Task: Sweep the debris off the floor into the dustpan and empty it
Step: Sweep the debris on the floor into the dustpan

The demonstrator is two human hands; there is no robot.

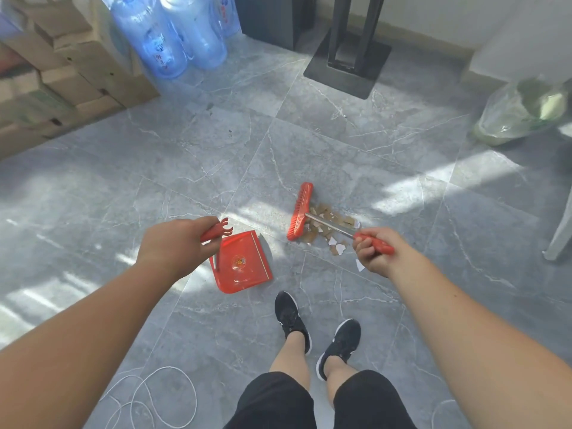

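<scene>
A red dustpan (244, 264) rests on the grey tiled floor, its mouth facing right. My left hand (176, 243) grips the red top of its upright handle. My right hand (376, 250) is closed around the red grip of a broom with a metal shaft. The red broom head (299, 212) stands on the floor, to the right of the dustpan. A pile of brown and white debris (329, 226) lies just right of the broom head, partly under the shaft. A gap of bare floor separates the broom head from the dustpan.
Blue water jugs (173, 38) and cardboard boxes (62, 75) stand at the far left. A black stand base (348, 68) is at the back, a plastic bag (523, 109) at the right. White string (154, 400) lies near my feet (315, 332).
</scene>
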